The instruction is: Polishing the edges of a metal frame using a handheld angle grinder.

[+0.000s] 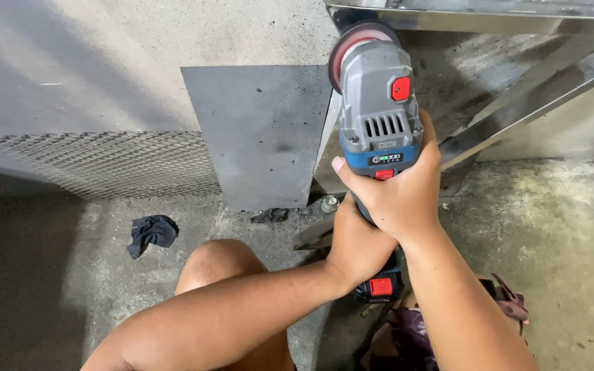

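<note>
- The right hand (400, 192) is wrapped tight around the body of a grey and blue grinder (378, 110).
- The left hand (355, 244) grips the grinder's rear handle, just below.
- The grinder's red disc (347, 49) meets the edge of a grey metal sheet (259, 130).
- Shiny steel bars (517, 103) stand right of it.
- A dark rag (151, 232) lies on the concrete floor (551, 227), beside a wire mesh (111, 161).

Both forearms were bare from elbow to wrist, with no sleeves in view. The left hand (355, 244) and the right hand (400, 196) wore no gloves, rings or watch, and a short, unpainted thumbnail showed on the right. One knee (218, 264) was bare too. No clothing on the person could be made out.
</note>
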